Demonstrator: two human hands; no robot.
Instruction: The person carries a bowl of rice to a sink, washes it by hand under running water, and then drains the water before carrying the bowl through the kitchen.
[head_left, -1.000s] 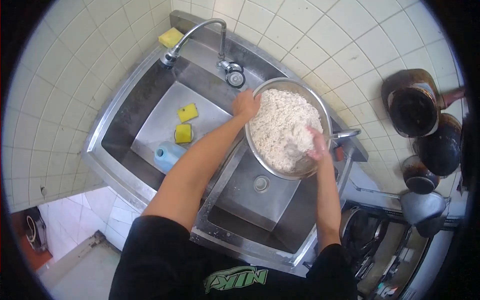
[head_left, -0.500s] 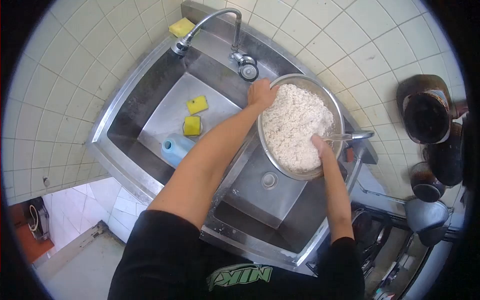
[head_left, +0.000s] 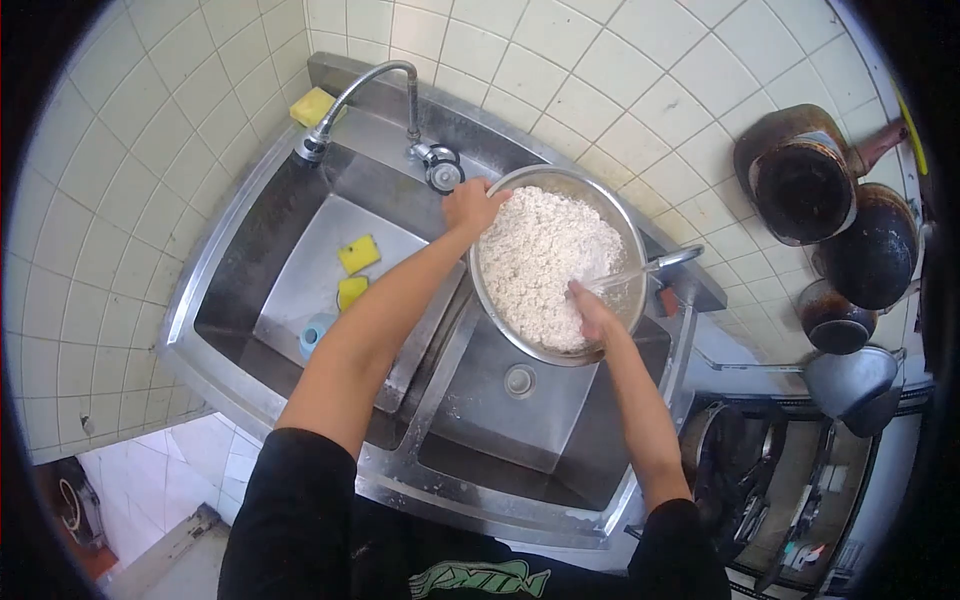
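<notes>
left hand (head_left: 470, 207) pinches bowl (head_left: 628, 295) rim at 10 o'clock: best kept level. right hand (head_left: 592, 312), 5 o'clock, in rice (head_left: 540, 255), grip hidden: stir gently.

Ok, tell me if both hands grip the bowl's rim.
No: the left hand grips the bowl rim, the right hand is in the white food.

Black short-sleeved T-shirt (head_left: 320, 520) with green lettering (head_left: 490, 578) on the chest. Its sleeves (head_left: 672, 525) end well back from the left hand (head_left: 472, 205) and right hand (head_left: 592, 315), leaving the forearms (head_left: 390, 300) bare.
</notes>
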